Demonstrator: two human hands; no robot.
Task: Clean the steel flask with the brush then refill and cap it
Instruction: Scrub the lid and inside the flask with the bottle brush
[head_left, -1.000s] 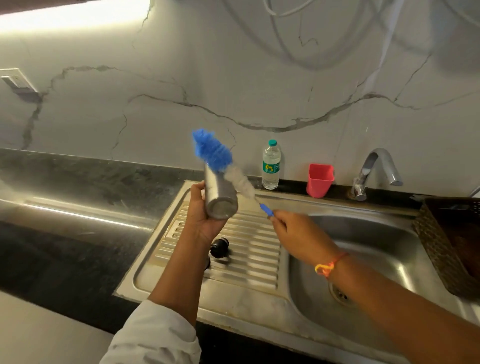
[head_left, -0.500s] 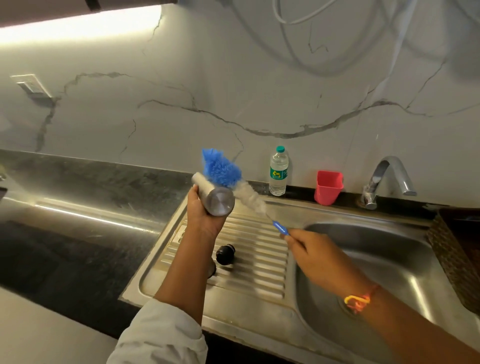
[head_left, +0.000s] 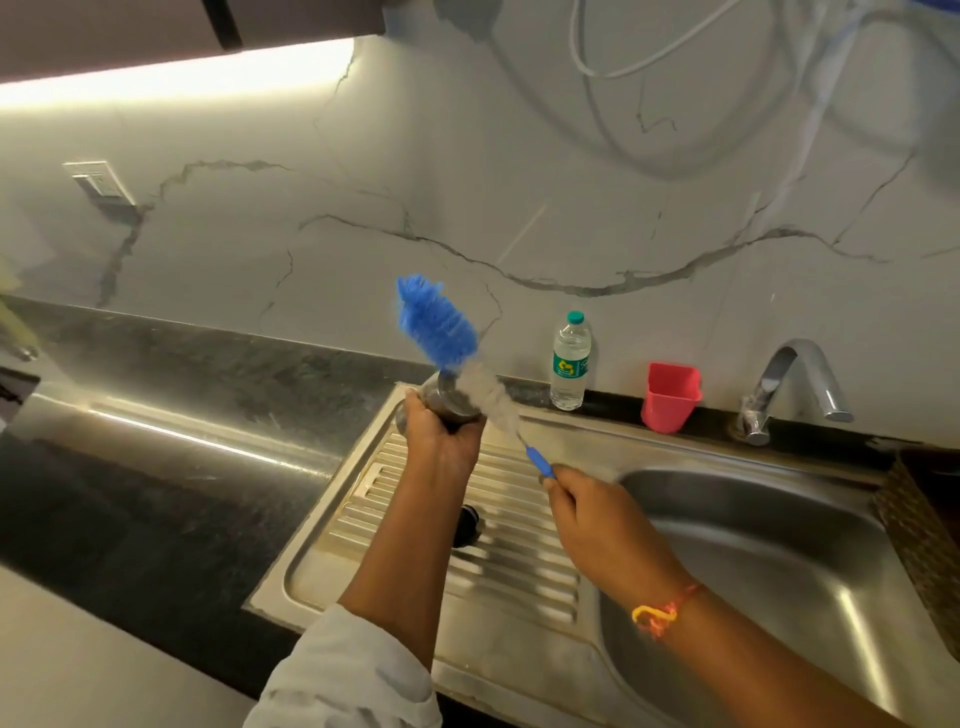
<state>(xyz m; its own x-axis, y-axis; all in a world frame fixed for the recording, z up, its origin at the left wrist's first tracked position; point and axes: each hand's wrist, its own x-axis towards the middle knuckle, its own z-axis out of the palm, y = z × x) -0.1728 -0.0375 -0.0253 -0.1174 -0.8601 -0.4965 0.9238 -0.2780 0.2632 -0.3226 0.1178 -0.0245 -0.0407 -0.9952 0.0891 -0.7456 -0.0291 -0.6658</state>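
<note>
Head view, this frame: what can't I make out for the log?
Head view, steel flask: mostly covered by the left hand and the blurred brush; mouth unseen.
Head view, black cap: partly behind the left forearm.
Head view, woven basket: cut by the right edge.
Head view, water bottle label: too small to read.

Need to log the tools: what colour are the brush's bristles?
The brush has blue bristles at the tip, white nearer the handle; head view.
</note>
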